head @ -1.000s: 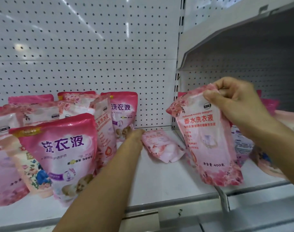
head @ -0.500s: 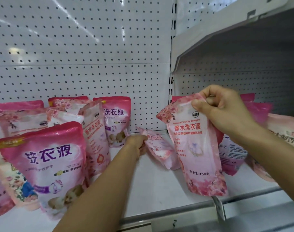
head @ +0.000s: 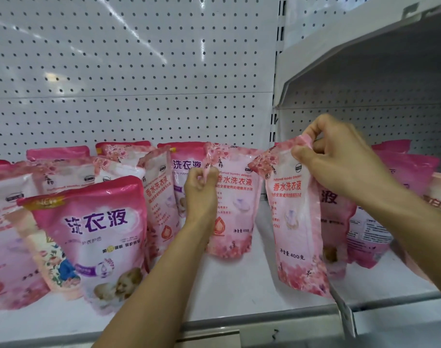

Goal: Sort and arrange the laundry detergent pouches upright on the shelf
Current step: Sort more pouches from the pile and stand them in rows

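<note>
My left hand (head: 201, 188) pinches the top left corner of a pale pink floral pouch (head: 235, 204), which stands upright on the white shelf (head: 239, 285) near the back. My right hand (head: 340, 162) grips the top edge of a second pale pink floral pouch (head: 294, 222) and holds it upright just above the shelf's front right. Several more pink pouches stand at the left, among them a large one with purple lettering (head: 93, 237). Part of each held pouch is hidden by my hands.
More pink pouches (head: 402, 172) lean in the right bay behind my right arm. A white pegboard wall (head: 139, 71) backs the shelf. An upper shelf (head: 365, 46) overhangs the right bay. A metal rail (head: 264, 320) with a tilted divider tab (head: 345, 312) edges the front.
My left hand took hold of the pouch that lay flat at the back and raised it upright. My right hand stayed shut on its pouch, holding it at about the same spot.
</note>
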`<state>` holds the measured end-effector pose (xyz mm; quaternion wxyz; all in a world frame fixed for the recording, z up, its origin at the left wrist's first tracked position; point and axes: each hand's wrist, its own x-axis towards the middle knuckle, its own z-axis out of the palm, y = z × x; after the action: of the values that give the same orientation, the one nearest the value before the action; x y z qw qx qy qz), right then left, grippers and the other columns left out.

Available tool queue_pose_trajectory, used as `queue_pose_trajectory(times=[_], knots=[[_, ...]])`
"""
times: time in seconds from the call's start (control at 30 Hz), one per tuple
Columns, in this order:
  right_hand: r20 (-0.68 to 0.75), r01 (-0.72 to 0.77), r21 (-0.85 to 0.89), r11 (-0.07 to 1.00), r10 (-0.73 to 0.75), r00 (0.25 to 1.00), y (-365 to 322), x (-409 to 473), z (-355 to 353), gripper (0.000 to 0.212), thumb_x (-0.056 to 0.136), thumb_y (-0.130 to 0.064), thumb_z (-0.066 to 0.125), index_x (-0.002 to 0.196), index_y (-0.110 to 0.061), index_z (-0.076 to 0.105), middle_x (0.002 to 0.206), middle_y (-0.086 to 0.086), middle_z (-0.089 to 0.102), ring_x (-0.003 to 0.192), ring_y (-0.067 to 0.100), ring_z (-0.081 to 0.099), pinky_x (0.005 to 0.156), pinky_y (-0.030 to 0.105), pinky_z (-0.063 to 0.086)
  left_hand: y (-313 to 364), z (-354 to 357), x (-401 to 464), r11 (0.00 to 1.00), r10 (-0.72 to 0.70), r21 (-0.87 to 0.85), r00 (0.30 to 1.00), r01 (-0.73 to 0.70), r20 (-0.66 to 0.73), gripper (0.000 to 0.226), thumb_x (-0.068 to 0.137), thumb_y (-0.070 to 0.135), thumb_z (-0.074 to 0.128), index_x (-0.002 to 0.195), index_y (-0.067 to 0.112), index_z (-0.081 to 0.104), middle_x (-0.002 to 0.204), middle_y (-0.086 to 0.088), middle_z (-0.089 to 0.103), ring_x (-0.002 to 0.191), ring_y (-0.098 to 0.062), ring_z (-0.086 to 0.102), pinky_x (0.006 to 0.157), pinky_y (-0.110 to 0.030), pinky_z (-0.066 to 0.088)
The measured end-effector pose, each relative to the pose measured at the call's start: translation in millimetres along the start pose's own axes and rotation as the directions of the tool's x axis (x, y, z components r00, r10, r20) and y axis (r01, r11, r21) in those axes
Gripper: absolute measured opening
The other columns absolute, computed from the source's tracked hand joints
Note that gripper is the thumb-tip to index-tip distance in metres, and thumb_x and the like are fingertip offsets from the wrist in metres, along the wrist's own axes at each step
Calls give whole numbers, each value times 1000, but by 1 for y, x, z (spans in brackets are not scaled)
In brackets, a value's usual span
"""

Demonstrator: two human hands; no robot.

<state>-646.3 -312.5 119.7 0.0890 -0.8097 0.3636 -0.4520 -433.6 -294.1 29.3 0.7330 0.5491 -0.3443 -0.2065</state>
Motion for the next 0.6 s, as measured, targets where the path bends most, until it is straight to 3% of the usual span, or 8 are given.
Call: queue_pose_trajectory(times=[0.07, 0.1, 0.2, 0.3, 0.37, 0.47, 0.6], knots=[[9, 9, -8, 1000, -9, 1000, -2, 5, 6, 14, 91, -25, 60, 85, -22, 48, 63, 3, 57, 55, 19, 50, 53, 28, 35, 5, -3, -5, 994, 107, -7, 994, -107, -13, 30, 98, 36, 54, 95, 8, 43, 94, -35, 61, 72, -37, 58, 66, -48, 48], [4, 15, -9, 1000, -15, 1000, -3, 8, 10, 13, 92, -24, 60, 86, -20, 48, 64, 2, 56, 57, 19, 51, 53, 28, 35, 7, -5, -7, 989, 145, -22, 989, -145, -27, 28, 99, 34, 54, 96, 9, 43, 90, -34, 60, 73, -34, 57, 68, -46, 46], [-38, 39, -14, 999, -39, 999, -9, 13, 21, 13, 93, -23, 59, 88, -18, 48, 65, 0, 55, 61, 19, 54, 53, 29, 37, 6, -11, -13, 983, 161, -79, 984, -166, -77, 13, 100, 25, 52, 106, 14, 48, 100, -22, 68, 101, -38, 64, 96, -59, 48], [-12, 52, -80, 995, -53, 999, -10, 12, 28, 16, 91, -24, 62, 87, -18, 47, 68, -1, 57, 63, 19, 56, 54, 32, 41, 5, -18, -16, 981, 158, -97, 982, -168, -100, 16, 101, 22, 51, 116, 17, 52, 108, -7, 71, 112, -29, 63, 104, -57, 44], [50, 52, -155, 987, -45, 998, -11, 9, 32, 21, 85, -23, 67, 82, -18, 47, 72, 1, 58, 66, 20, 57, 55, 34, 43, 7, -22, -17, 979, 190, -59, 977, -196, -98, 16, 101, 22, 51, 115, 16, 56, 109, -1, 70, 110, -21, 64, 103, -52, 47], [91, 61, -234, 970, -40, 995, -12, 8, 34, 29, 81, -23, 70, 72, -21, 42, 69, -2, 53, 60, 15, 48, 50, 29, 30, 12, -27, -17, 979, 187, -61, 979, -192, -87, 14, 101, 23, 51, 109, 16, 60, 114, -8, 69, 111, -27, 64, 100, -55, 49], [95, 88, -383, 920, -56, 994, -18, 12, 29, 20, 83, -32, 68, 85, -23, 50, 80, -3, 60, 71, 20, 55, 57, 30, 34, 18, -29, -20, 973, 228, -3, 971, -229, -78, 8, 98, 23, 56, 97, 29, 61, 106, -5, 71, 103, -30, 67, 92, -56, 52]])
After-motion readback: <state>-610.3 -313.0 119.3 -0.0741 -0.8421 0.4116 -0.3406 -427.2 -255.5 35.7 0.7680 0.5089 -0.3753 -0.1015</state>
